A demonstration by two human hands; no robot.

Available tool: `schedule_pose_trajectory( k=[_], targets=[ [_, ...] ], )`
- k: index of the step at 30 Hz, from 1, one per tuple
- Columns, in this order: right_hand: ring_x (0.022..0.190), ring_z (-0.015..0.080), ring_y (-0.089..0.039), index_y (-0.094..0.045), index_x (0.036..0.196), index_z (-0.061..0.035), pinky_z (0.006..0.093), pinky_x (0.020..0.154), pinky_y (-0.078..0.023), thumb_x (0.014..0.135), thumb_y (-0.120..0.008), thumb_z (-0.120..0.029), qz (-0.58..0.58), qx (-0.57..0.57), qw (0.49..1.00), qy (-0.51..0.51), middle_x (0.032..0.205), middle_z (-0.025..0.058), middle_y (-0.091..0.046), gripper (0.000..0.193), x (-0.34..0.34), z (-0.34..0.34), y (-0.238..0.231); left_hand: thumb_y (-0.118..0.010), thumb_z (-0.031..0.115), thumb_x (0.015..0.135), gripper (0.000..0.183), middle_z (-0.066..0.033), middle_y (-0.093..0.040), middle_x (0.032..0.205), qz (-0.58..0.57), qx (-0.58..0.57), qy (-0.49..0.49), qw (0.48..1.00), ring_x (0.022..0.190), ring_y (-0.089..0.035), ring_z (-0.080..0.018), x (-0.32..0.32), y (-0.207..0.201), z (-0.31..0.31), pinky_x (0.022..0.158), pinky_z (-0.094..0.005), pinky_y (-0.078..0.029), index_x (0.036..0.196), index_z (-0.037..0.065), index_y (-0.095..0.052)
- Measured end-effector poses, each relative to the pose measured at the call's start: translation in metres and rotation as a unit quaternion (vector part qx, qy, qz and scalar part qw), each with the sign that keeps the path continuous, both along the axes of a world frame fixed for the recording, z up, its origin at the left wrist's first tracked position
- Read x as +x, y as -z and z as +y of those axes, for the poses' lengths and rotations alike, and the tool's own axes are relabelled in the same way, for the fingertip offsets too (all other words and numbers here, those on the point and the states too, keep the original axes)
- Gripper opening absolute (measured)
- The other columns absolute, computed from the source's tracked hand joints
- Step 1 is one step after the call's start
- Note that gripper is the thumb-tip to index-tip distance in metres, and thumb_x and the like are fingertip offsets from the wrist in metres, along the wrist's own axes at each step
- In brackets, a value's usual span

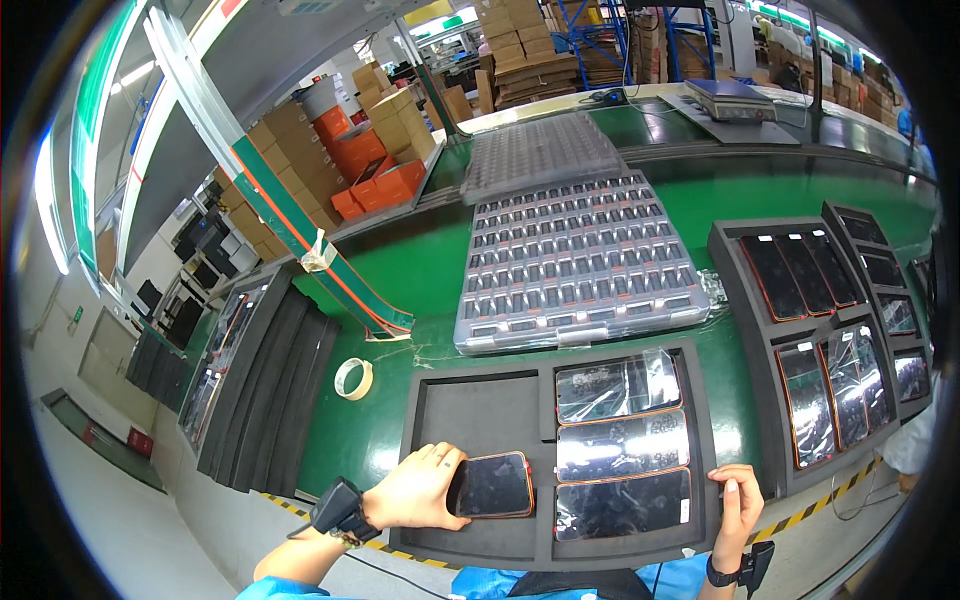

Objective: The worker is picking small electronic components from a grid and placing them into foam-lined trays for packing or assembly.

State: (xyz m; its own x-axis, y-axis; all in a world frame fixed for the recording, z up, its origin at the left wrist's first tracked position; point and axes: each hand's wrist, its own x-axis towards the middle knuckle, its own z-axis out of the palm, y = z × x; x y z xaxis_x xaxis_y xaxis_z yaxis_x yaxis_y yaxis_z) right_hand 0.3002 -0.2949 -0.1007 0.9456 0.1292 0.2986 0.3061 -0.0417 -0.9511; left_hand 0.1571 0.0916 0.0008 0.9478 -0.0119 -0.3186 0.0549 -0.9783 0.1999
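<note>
Head view: left of the front foam tray (478, 408) stands a stack of black foam trays (270, 385), with a pale tape roll (353, 380) on the green tabletop (350, 435) between the two. At the front foam tray's left half, the left hand (425, 487) grips an orange-edged phone (493, 485) by its left end, thumb on the near side and fingers on the far side (whether the phone rests on the foam, I cannot tell). Just beyond the front foam tray sits a clear plastic tray (560, 335) filled with rows of small dark parts. In the front foam tray's right half lie three dark glossy screens (622, 447), one above another. Over its right rim the right hand (735, 500) is narrow, fingers loosely bent; I cannot tell whether it pinches the foam. Right of the front foam tray, another foam tray (724, 265) holds more screens.
</note>
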Motion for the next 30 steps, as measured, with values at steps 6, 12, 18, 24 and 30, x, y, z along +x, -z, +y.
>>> schedule_pose_trajectory(
  k=[6, 12, 18, 24, 30],
  targets=[
    [0.093, 0.0197, -0.061, -0.063, 0.093, 0.0024, 0.0315, 0.089, -0.046, 0.101, -0.051, -0.012, 0.001, 0.006, 1.000, -0.003, 0.095, 0.0127, -0.064, 0.020, 0.002, -0.001, 0.001, -0.087, 0.038, 0.064, 0.079, -0.0167, -0.058, 0.121, -0.063, -0.002, 0.024, 0.998, 0.113, -0.059, -0.0345, -0.005, 0.004, -0.004, 0.099, -0.0416, -0.047, 0.126, 0.001, -0.055],
    [0.093, 0.0192, -0.061, -0.062, 0.093, 0.0028, 0.0314, 0.088, -0.047, 0.101, -0.050, -0.011, 0.005, 0.005, 1.000, -0.002, 0.095, 0.0127, -0.064, 0.020, 0.004, 0.001, -0.001, -0.085, 0.029, 0.062, 0.080, -0.0122, -0.058, 0.122, -0.117, 0.021, 0.020, 0.993, 0.106, -0.061, -0.0302, -0.011, -0.003, -0.018, 0.098, -0.0426, -0.046, 0.132, 0.005, -0.056],
    [0.092, 0.0193, -0.061, -0.062, 0.092, 0.0028, 0.0312, 0.088, -0.047, 0.101, -0.049, -0.010, -0.003, -0.003, 1.000, 0.000, 0.095, 0.0126, -0.064, 0.020, 0.002, 0.000, -0.002, -0.081, 0.016, 0.061, 0.066, -0.0049, -0.063, 0.110, -0.339, 0.245, 0.108, 0.902, 0.100, -0.061, -0.0243, 0.000, 0.028, -0.002, 0.095, -0.0445, -0.045, 0.124, 0.009, -0.062],
    [0.092, 0.0192, -0.061, -0.062, 0.093, 0.0029, 0.0309, 0.088, -0.047, 0.102, -0.049, -0.011, 0.003, 0.003, 1.000, 0.000, 0.095, 0.0126, -0.063, 0.021, 0.002, 0.002, 0.002, -0.082, 0.026, 0.068, 0.071, -0.0090, -0.059, 0.114, -0.331, 0.237, 0.065, 0.911, 0.106, -0.058, -0.0275, -0.003, 0.033, 0.010, 0.099, -0.0480, -0.043, 0.132, 0.009, -0.057],
    [0.092, 0.0188, -0.061, -0.062, 0.092, 0.0033, 0.0309, 0.088, -0.047, 0.101, -0.050, -0.014, 0.008, 0.002, 1.000, 0.004, 0.095, 0.0122, -0.062, 0.022, 0.003, 0.000, 0.002, -0.072, 0.067, 0.079, 0.096, -0.0140, -0.053, 0.119, -0.266, 0.146, 0.030, 0.952, 0.106, -0.051, -0.0325, 0.000, 0.016, -0.004, 0.104, -0.0501, -0.037, 0.151, 0.010, -0.044]
  ],
)
